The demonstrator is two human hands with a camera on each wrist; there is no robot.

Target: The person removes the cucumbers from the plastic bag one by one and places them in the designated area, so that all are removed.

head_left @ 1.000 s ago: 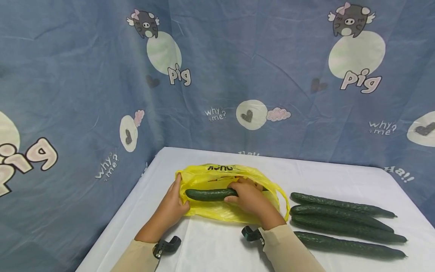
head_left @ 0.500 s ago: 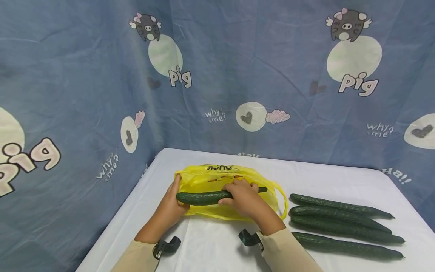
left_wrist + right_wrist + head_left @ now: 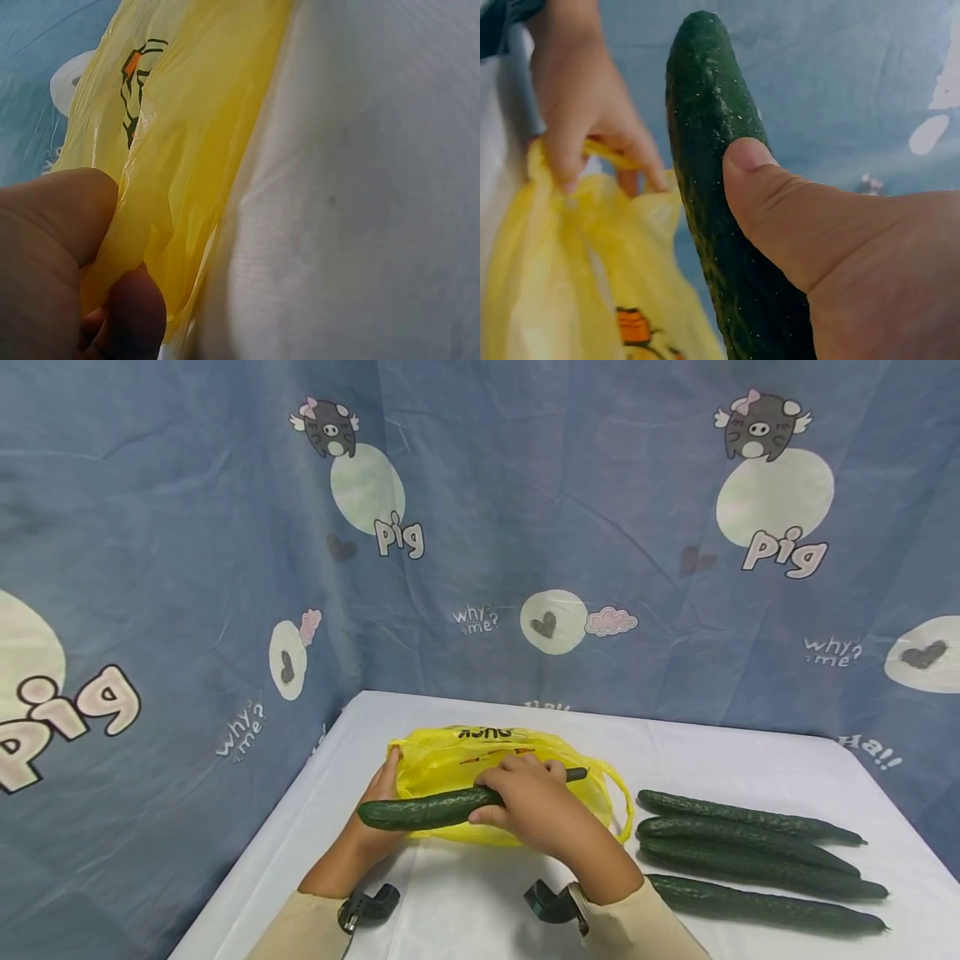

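My right hand (image 3: 534, 803) grips a long dark green cucumber (image 3: 423, 811) around its middle. The cucumber lies slanted across the mouth of a yellow plastic bag (image 3: 442, 765), its thick end out past the bag's left rim and its thin end toward the right. In the right wrist view, the thumb presses along the side of the cucumber (image 3: 705, 127). At the bag's left edge my left hand (image 3: 52, 225) pinches the film of the yellow bag (image 3: 199, 142) between thumb and fingers. Part of that hand is hidden behind the cucumber in the head view.
To the right of the bag, several cucumbers (image 3: 757, 858) lie roughly parallel on the white-covered table (image 3: 480, 910). A loop handle (image 3: 626, 802) of the bag sticks out on its right side. Blue printed cloth (image 3: 450, 485) hangs behind and to the left.
The right hand has drawn the gripped cucumber up out of the bag, leftward and nearer to me, and its thin end now shows. The left hand stays at the bag's edge.
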